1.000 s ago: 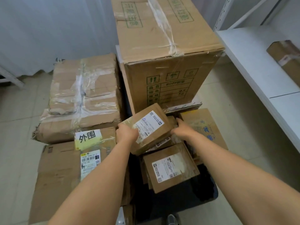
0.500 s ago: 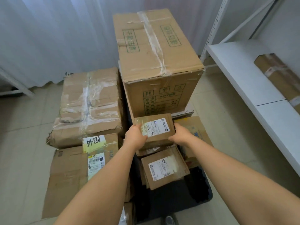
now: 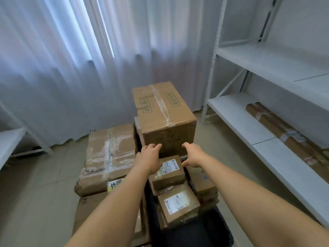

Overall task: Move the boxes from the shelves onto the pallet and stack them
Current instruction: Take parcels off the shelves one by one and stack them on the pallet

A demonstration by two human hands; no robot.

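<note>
Cardboard stack: brown corrugated boxes crowd the dark pallet, most of them banded with glossy clear tape.
Tall box: the large upright brown carton with green printed panels stands at the far end, a crinkled strip of tape running down its top seam.
Small parcel: a flat brown cardboard parcel with a white shipping label lies on top of the low pile just in front of the tall carton, tilted slightly.
Second parcel: a similar flat brown parcel with a white label sits nearer the camera, a step lower.
Left stack: a squashed, tape-wrapped brown box rests on a wider brown box bearing a yellow-and-white label (the label is partly hidden by the forearm).
Left hand: fingers spread and relaxed, holding nothing, hovering above the small parcel's left edge; whether the palm touches the parcel cannot be told.
Right hand: fingers loosely extended, holding nothing, just above and to the right of the small parcel, near the front face of the tall carton.
Shelves: smooth white metal shelving stands to the right; a long brown taped box lies on its lower shelf.
Backdrop: pale pleated curtain hanging to the beige tiled floor.
</note>
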